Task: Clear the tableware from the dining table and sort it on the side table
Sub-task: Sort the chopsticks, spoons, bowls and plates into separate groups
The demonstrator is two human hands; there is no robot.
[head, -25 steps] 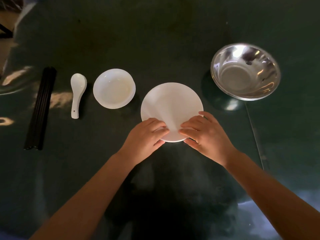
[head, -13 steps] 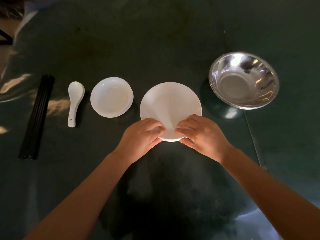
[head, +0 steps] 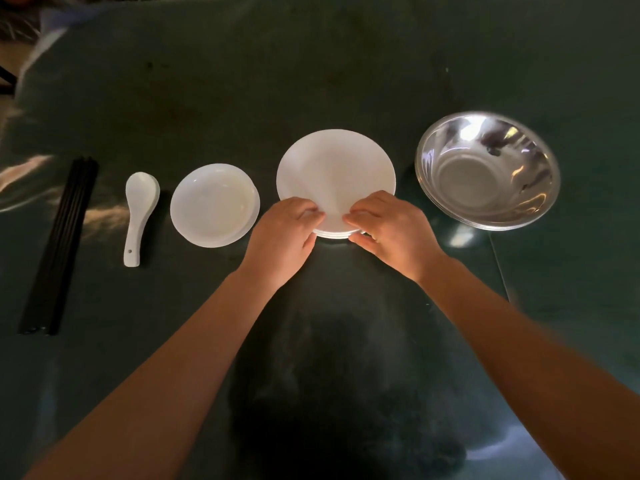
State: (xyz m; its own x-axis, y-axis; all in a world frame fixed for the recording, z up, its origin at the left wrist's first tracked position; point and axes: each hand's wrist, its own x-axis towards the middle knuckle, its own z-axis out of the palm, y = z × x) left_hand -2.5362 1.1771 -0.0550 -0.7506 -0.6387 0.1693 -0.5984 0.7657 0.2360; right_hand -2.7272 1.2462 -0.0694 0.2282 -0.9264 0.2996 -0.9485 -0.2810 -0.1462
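Note:
A stack of white plates point(head: 335, 171) lies in the middle of the dark green table point(head: 242, 91). My left hand point(head: 284, 233) and my right hand point(head: 388, 230) both grip the stack's near rim, fingers curled over the top plate and thumbs below its edge. Left of the plates sits a stack of small white saucers point(head: 214, 204), then a white ceramic spoon point(head: 138, 213), then a bundle of black chopsticks point(head: 59, 244). A stack of steel bowls point(head: 486, 169) stands to the right of the plates.
A seam in the table covering point(head: 498, 268) runs down the right side, just below the steel bowls. Bright light reflections fall on the table's left edge. My own shadow darkens the near middle of the table.
The view has shifted so that the tableware sits lower in the frame. My hands have moved a little farther from me along with the plates, and their grip on the rim has stayed.

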